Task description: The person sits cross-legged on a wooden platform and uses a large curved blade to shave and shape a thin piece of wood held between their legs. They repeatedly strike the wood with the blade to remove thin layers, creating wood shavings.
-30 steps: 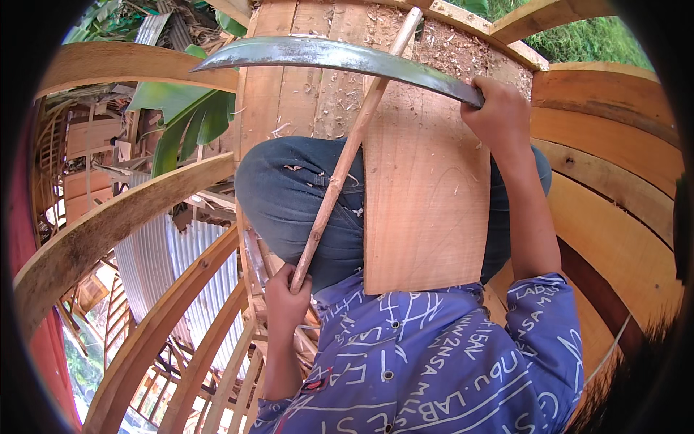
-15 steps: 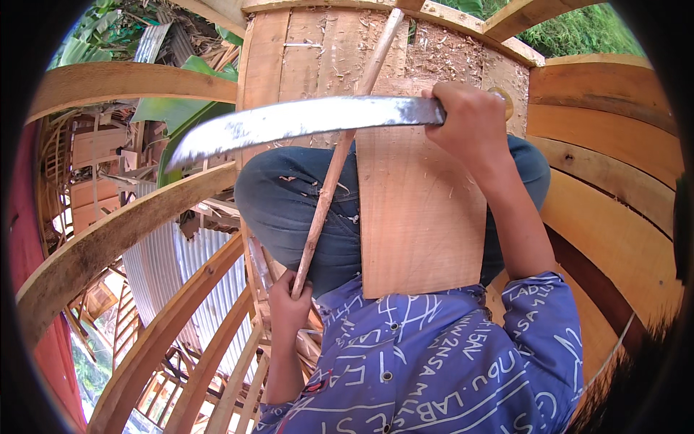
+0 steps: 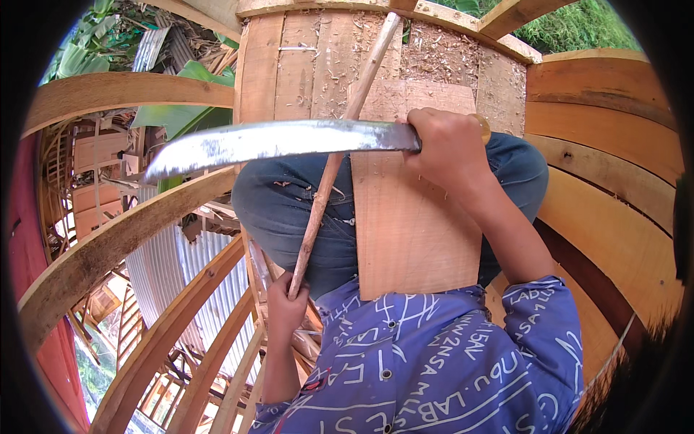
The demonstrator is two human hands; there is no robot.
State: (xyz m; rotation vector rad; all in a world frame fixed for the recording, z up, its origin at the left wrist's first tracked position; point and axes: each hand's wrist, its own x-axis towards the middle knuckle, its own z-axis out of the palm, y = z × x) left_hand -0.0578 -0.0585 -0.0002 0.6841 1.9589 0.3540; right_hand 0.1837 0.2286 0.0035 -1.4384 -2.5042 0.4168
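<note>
Wooden stick (image 3: 316, 212) slants from left hand (image 3: 287, 307), far end away and rightward; left fingers curled round near end. Right hand (image 3: 450, 150), fingers wrapped about machete handle (image 3: 485, 129), sits right of stick; blade (image 3: 282, 139) passes crosswise above it (contact unclear).
</note>
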